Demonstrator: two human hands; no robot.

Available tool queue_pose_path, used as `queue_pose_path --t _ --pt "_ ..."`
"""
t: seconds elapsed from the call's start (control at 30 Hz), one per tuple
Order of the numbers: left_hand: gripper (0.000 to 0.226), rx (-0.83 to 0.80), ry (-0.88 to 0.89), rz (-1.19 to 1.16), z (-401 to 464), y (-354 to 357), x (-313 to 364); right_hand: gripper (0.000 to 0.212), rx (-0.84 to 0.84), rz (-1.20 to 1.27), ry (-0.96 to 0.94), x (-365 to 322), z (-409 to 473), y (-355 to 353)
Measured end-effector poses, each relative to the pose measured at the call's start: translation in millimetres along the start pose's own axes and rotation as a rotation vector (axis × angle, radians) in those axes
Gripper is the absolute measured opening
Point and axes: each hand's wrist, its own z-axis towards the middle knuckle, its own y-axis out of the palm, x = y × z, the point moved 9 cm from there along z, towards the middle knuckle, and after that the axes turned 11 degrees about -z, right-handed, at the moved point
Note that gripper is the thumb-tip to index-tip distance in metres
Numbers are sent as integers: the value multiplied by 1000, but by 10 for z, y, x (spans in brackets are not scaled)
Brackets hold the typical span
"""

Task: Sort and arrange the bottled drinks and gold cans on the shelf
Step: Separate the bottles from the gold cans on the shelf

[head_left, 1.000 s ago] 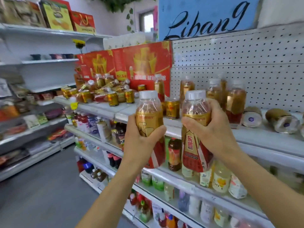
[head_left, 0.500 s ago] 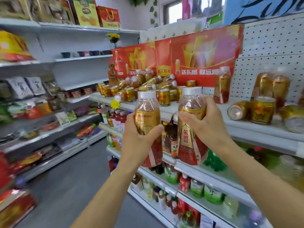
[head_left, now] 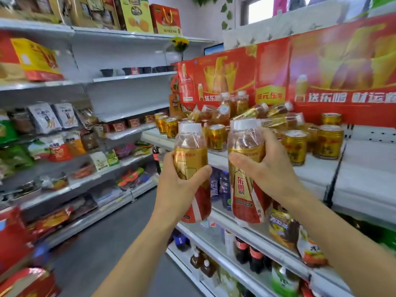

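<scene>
Holding two bottled drinks upright in front of a shop shelf [head_left: 317, 168], a person stands in a narrow aisle. Their left hand [head_left: 180, 189] wraps around the middle of the left bottle [head_left: 190, 151], and their right hand [head_left: 270, 170] grasps the right bottle [head_left: 244, 159], fingers curled over its gold and red label. Both bottles have white caps and sit side by side, close but apart. Just beyond them, on the white shelf, gold cans [head_left: 308, 142] stand upright in a loose cluster, with more bottles [head_left: 252, 112] lying tumbled behind, against a red promotional banner [head_left: 321, 67]. Snack packets [head_left: 53, 118] fill shelves on the far left.
</scene>
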Motion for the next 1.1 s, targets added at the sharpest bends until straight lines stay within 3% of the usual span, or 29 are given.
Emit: queue_pose_path --t 0.27,0.43,0.67,1.1 --pt "43 28 -25 -56 1151 -951 -513 50 -75 -21 -53 -80 870 1236" --pt "36 -48 -1 -35 1988 -1527 -907 46 18 -34 -16 -34 1331 2041" --pt "44 -178 4 -31 3173 -2250 -1332 37 139 -97 60 -110 1889 2960" --pt "40 -235 87 -130 4972 -2323 -1891 39 218 -236 38 26 3059 3681"
